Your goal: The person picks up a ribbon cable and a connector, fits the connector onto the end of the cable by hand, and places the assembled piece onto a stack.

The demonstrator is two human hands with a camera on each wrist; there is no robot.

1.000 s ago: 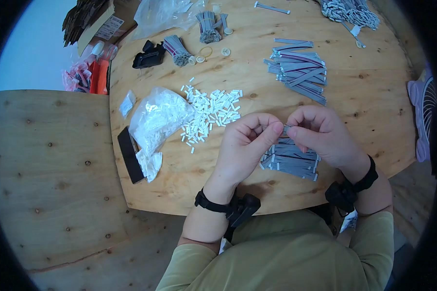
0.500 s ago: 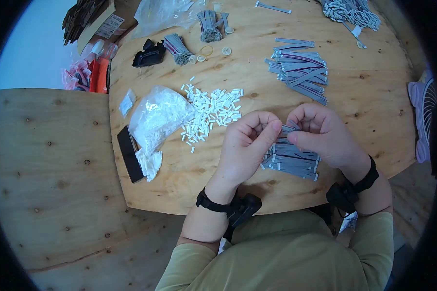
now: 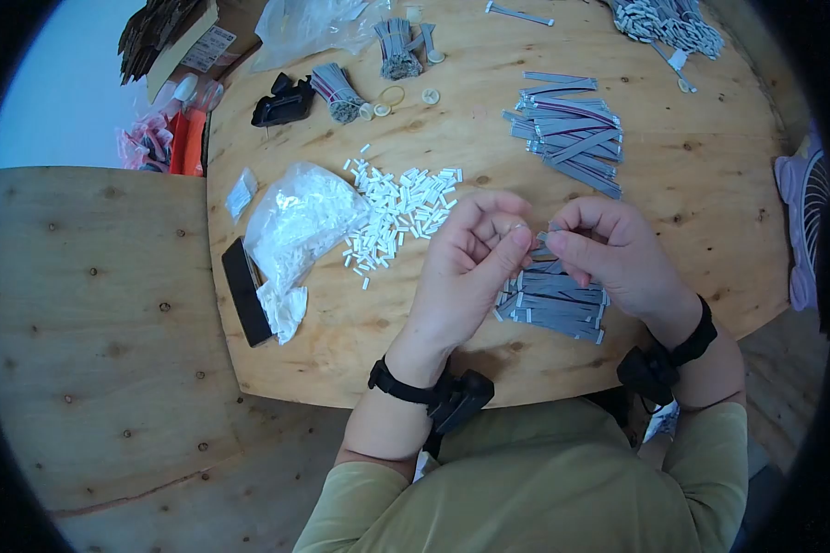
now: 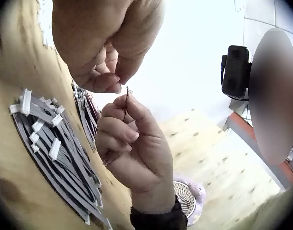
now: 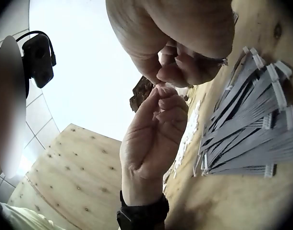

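Both hands are raised over the near pile of grey ribbon cables (image 3: 558, 309), fingertips close together in the head view. My right hand (image 3: 622, 258) pinches one grey ribbon cable (image 4: 127, 106) between thumb and index finger; the left wrist view shows it edge-on as a thin dark strip. The thumb and index finger of my left hand (image 3: 466, 272) pinch a tiny pale piece at their tips, mostly hidden; I cannot tell what it is. White end connectors (image 4: 55, 149) show on the piled cables below.
Loose white connectors (image 3: 406, 207) spill from a clear plastic bag (image 3: 304, 217) on the left. A second cable pile (image 3: 567, 134) lies farther back. Bundled cables (image 3: 397, 53), a black holder (image 3: 283, 103) and a dark flat box (image 3: 246, 295) stand around the table.
The left fingertips have drawn slightly apart from the right hand, and the left index finger has lifted. The ribbon cable in the right hand has shifted and tilted between the fingers.
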